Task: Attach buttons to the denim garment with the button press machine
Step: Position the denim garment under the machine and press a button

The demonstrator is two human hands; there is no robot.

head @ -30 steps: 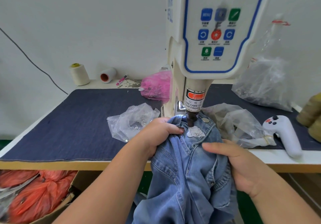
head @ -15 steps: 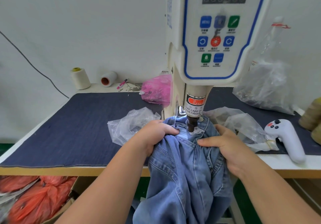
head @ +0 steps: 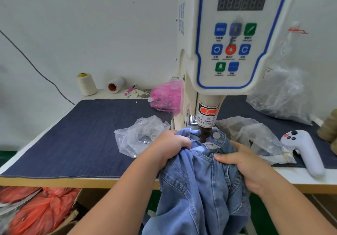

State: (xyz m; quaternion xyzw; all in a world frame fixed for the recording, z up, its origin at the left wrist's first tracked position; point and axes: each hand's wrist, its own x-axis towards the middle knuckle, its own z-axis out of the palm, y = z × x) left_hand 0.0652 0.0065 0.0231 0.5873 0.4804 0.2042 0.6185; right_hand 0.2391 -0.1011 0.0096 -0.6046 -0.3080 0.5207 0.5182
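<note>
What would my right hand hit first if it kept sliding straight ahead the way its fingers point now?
Likely the press head, which sits on the denim garment just ahead of the right hand. The fingers point up and left toward it. Depth is unclear.

We see open desk (head: 73, 139) left of the press (head: 218, 56): bare dark cloth from the front edge back to two thread cones (head: 86, 84) at the wall. Nearer the press, a clear bag (head: 138, 136) and a pink bag (head: 167, 98) narrow that side. On the right, crumpled bags (head: 255, 136) and a white controller (head: 306, 152) crowd the desk. Denim (head: 200, 189) and both hands fill the space under the ram (head: 203, 136).
</note>
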